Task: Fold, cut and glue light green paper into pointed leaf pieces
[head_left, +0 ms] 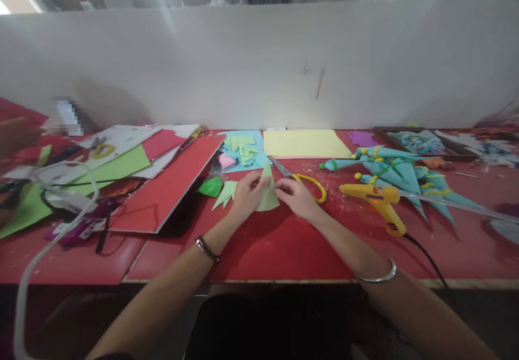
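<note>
A light green paper cone (268, 198), point upward, stands between my hands above the red table. My left hand (248, 193) is closed on its left side, thumb and fingers pinching the paper. My right hand (295, 197) has its fingertips pressed together at the cone's right edge. Scissors with yellow handles (310, 182) lie just behind my right hand. Left of my left hand are pale green paper triangles (225, 193) and a bright green packet (210, 187). Green paper pieces (242, 148) rest on a light blue sheet (259, 138) behind.
A yellow glue gun (375, 198) with a cord lies at right, before several blue paper cones (391, 171). A yellow sheet (306, 142) lies at the back. A red board (170, 187) slants at left. Another person's hand (18, 135) is at the far left.
</note>
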### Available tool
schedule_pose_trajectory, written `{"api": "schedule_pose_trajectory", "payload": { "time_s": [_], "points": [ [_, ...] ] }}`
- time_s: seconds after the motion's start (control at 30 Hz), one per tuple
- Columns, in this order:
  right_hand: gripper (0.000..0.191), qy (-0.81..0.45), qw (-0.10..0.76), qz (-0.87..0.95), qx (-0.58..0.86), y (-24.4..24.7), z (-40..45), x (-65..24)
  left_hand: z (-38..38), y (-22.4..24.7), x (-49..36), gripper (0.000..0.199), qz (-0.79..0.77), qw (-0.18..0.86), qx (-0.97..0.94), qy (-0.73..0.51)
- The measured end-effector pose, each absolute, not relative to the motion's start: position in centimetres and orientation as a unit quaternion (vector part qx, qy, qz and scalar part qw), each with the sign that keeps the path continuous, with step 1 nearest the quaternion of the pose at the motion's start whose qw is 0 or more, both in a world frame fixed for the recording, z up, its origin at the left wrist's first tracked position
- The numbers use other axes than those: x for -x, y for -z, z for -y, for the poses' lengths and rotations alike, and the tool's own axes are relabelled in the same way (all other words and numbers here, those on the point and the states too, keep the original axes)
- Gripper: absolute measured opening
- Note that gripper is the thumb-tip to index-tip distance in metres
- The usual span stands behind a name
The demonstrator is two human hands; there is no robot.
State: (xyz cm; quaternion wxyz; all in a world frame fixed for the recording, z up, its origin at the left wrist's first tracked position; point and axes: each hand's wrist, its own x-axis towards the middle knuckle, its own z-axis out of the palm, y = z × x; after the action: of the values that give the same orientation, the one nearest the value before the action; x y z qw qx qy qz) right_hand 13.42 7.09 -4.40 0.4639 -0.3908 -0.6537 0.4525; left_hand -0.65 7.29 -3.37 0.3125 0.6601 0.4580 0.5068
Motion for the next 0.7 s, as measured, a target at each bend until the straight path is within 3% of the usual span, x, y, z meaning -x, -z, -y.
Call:
{"api": "schedule_pose_trajectory", "payload": {
  "time_s": [0.23,0.37,0.53,0.7],
  "points": [
    [0.023,-0.401,0.439,0.695,0.405,4.28,-6.88,-13.61,-7.41,3.63,0.78,0.028,-0.469,0.305,-0.687,-0.464],
    [0.030,-0.434,0.455,0.667,0.400,4.31,-7.06,-13.72,-7.54,3.67,0.91,0.030,-0.466,0.330,-0.692,-0.442],
    [0.020,-0.438,0.546,0.602,0.383,4.22,-7.20,-13.85,-7.40,3.96,0.63,0.032,-0.451,0.307,-0.751,-0.373],
    [0.016,-0.426,0.527,0.627,0.385,3.97,-7.07,-14.02,-7.35,4.29,0.48,0.035,-0.448,0.290,-0.778,-0.331]
  ]
}}
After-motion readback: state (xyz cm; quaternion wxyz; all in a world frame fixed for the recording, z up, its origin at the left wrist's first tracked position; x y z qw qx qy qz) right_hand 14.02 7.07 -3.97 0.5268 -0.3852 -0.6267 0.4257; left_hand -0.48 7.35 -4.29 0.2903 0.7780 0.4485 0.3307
